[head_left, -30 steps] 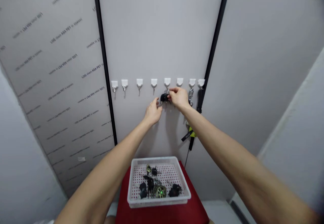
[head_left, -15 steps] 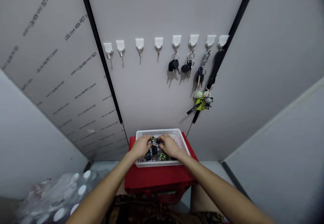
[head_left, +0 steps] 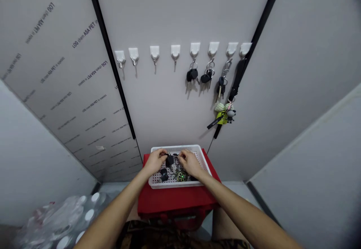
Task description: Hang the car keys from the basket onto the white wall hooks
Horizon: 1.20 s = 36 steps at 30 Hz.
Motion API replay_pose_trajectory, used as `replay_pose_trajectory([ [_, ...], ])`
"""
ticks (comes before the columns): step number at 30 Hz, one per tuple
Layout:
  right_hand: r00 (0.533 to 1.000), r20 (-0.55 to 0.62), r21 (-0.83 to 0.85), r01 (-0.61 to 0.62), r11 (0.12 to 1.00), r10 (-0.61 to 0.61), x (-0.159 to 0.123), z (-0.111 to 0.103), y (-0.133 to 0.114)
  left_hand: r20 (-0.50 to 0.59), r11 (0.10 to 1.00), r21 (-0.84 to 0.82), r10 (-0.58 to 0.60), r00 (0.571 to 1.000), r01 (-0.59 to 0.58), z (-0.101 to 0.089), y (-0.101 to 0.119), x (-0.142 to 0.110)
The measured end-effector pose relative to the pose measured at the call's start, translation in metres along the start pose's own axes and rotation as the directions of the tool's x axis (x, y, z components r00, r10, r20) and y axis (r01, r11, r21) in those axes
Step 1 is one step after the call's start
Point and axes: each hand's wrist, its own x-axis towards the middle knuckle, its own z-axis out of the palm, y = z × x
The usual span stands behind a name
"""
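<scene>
Over the white plastic basket (head_left: 153, 185), my left hand (head_left: 156, 161) pinches a bunch of black-headed keys (head_left: 169, 161) by its upper end. Opposite it, my right hand (head_left: 190, 162) has thumb and fingertips closed at the right side of the same bunch, on what looks like a key. The fingertips partly hide the ring. Lying in the basket below are a round green-and-gold key charm (head_left: 181, 176) and more dark keys (head_left: 164, 174). Part of the contents is behind my right hand.
The basket stands on a red box-like bag (head_left: 169, 202). Several white hooks line the wall; a key bunch (head_left: 192, 74), a second bunch (head_left: 207, 77), a third (head_left: 220, 86) and a black strap with charms (head_left: 238, 77) hang at right. Bottles in plastic wrap (head_left: 64, 219) sit lower left.
Both hands came down from the wall hooks to the basket, leaving a key bunch hanging on the fifth hook. Since then they have lifted a black-headed key bunch slightly.
</scene>
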Motion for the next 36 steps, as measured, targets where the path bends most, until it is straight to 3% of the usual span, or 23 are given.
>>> replay_pose_trajectory([
  [3, 0.999, 0.020, 0.115, -0.027, 0.993, 0.025, 0.001, -0.009, -0.004, -0.040, 0.967, -0.245, -0.076, 0.996, 0.064, -0.002, 0.004, 0.002],
  [6, 0.997, 0.060, 0.142, -0.049, 0.989, 0.041, 0.001, -0.020, -0.009, -0.037, 0.921, -0.383, -0.097, 0.995, 0.076, -0.004, 0.013, 0.003],
  [11, 0.999, -0.026, 0.328, -0.030, 0.944, 0.040, 0.006, -0.036, -0.027, -0.071, 0.929, -0.370, -0.001, 0.997, -0.025, -0.008, 0.034, 0.003],
  [17, 0.973, 0.230, 0.568, -0.158, 0.808, 0.028, 0.015, -0.046, -0.051, -0.064, 0.932, -0.341, 0.106, 0.992, -0.122, -0.008, 0.051, 0.002],
  [21, 0.995, 0.071, 0.544, -0.095, 0.834, 0.067, 0.018, -0.047, -0.057, -0.137, 0.919, -0.367, 0.101, 0.985, -0.145, -0.008, 0.052, 0.004],
  [26, 0.986, -0.076, 0.457, -0.095, 0.885, 0.146, 0.026, -0.053, -0.054, -0.189, 0.914, -0.377, 0.084, 0.978, -0.152, -0.015, 0.057, 0.006],
  [30, 0.968, -0.247, 0.315, 0.041, 0.948, 0.040, 0.027, -0.058, -0.054, -0.206, 0.915, -0.376, 0.070, 0.976, -0.145, -0.020, 0.065, 0.007],
  [33, 0.993, -0.113, 0.316, 0.059, 0.947, -0.024, 0.025, -0.056, -0.060, -0.192, 0.910, -0.382, 0.091, 0.977, -0.159, -0.019, 0.067, 0.009],
  [36, 0.997, 0.061, 0.444, -0.064, 0.894, 0.041, 0.025, -0.050, -0.065, -0.197, 0.896, -0.407, 0.105, 0.975, -0.178, -0.016, 0.068, 0.011],
])
